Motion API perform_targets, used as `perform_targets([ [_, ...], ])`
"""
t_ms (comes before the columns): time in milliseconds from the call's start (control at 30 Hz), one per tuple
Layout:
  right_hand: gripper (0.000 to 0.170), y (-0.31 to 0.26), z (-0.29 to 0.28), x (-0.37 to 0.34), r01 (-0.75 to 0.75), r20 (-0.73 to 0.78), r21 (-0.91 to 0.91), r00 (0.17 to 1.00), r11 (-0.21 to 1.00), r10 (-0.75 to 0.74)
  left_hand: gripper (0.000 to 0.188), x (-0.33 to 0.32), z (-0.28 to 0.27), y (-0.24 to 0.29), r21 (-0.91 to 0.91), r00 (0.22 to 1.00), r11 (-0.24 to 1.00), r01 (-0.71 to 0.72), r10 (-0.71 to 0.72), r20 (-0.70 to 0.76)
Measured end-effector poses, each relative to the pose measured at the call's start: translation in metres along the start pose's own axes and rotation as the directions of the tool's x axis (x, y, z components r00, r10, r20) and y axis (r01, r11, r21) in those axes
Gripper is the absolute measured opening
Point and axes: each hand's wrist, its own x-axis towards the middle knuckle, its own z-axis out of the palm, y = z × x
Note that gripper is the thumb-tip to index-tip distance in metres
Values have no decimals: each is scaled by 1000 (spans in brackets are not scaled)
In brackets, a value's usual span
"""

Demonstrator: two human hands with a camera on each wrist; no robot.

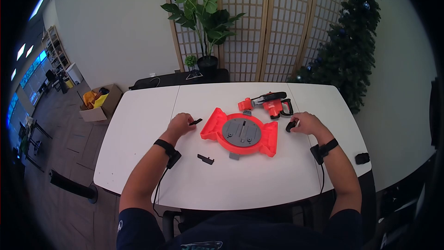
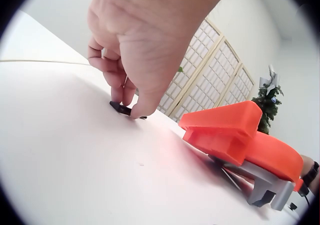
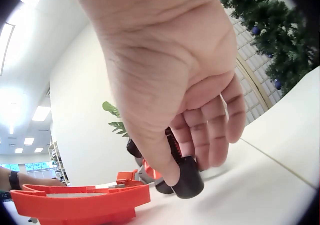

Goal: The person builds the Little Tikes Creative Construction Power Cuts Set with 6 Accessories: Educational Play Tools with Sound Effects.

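Observation:
My left hand [image 1: 179,124] pinches a small flat black plastic piece [image 2: 121,108] between thumb and fingertips, low over the white table. On the right, my right hand [image 1: 309,124] holds a black cylindrical part [image 3: 189,181], with the thumb on its near side and the fingers behind it. Between the hands lies an orange-red base [image 1: 210,127] with a round grey disc [image 1: 241,132] set in it. Behind it rests an orange-red and black toy saw head [image 1: 274,107], close to my right hand. A second thin black piece [image 1: 205,159] lies in front of the base, nearer my body.
The white table [image 1: 254,180] spans the area before me. A small black object [image 1: 362,158] sits at its right edge. Beyond stand a potted plant [image 1: 207,62], a folding screen [image 1: 247,28] and a decorated tree [image 1: 342,51]. A cardboard box [image 1: 108,106] is off the left side.

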Motion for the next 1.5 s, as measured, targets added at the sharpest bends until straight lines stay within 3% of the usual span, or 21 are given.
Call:
perform_targets([
  [167,43,24,-7,11,-159,-83,-90,985,983,152,28,0,-3,-7,8,993,995,98,-98,-63],
  [300,43,38,0,19,-202,-108,-120,976,972,190,26,1,-1,-15,15,987,993,119,-117,-114],
  [400,43,47,6,23,-193,-116,-40,975,980,188,29,-3,-3,-16,14,988,991,131,-129,-90],
  [467,43,51,10,24,-149,-128,-26,981,989,144,33,-10,-4,-16,78,979,997,5,11,-203],
  [500,43,53,12,25,-147,-127,-26,981,989,143,33,-12,-5,-16,77,979,997,6,10,-204],
  [567,45,51,12,24,-147,-99,0,984,989,147,34,-21,-16,-7,-27,982,990,-139,134,-136],
  [700,50,41,8,18,-152,-72,-13,986,988,150,31,-45,-32,19,-127,982,975,-184,187,16],
  [800,53,25,-1,7,-234,-75,-70,971,970,228,28,-69,-32,32,-155,973,966,-208,220,68],
  [867,52,19,-1,1,-111,-296,-163,953,980,58,27,-83,-32,40,-147,943,960,-237,263,201],
  [900,52,16,-3,-1,-110,-297,-163,953,981,57,28,-86,-30,41,-143,920,950,-277,305,246],
  [1000,48,-16,-15,-12,-34,-242,-55,970,998,19,33,-102,-29,46,-167,869,927,-334,372,326],
  [1067,48,-29,-13,-17,251,-174,39,955,967,-241,36,-105,-23,44,-174,855,922,-346,386,346],
  [1133,50,-44,-9,-24,260,-109,58,961,964,-253,34,-106,-19,42,-123,842,919,-375,393,369],
  [1233,54,-56,1,-28,549,-22,-43,835,835,-550,29,-104,-16,39,-105,860,940,-325,339,381],
  [1333,51,-65,15,-32,633,-17,-144,767,760,-642,23,-102,-11,33,-114,863,944,-310,330,383],
  [1500,48,-66,30,-26,619,84,-125,786,776,-613,16,-103,-10,34,-108,866,944,-311,328,379],
])
